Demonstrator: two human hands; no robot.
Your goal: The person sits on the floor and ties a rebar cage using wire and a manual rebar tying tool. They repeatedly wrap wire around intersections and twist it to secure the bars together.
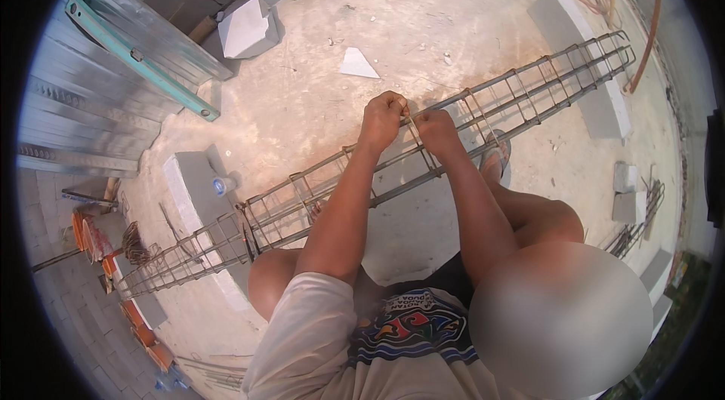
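Observation:
A long steel rebar cage [510, 99] runs slantwise before me, its bars ringed by square stirrups. My left hand [384, 121] pinches the upper end of a stirrup [422, 142] at the far long bar. Close against it on the right, my right hand [436, 133] is curled around the same spot; its fingertips are hidden. Any thin tie wire between the fingers is too small to make out. Near my left knee, pincers [247, 236] with dark and red handles hang on the cage.
Pale lightweight blocks stand under the cage, one at left [195, 185] and one at right [583, 60]. A plastic cup [222, 186] sits on the left block. A turquoise spirit level [139, 55] leans on metal sheets [85, 105]. Cut rebar [651, 210] lies at right.

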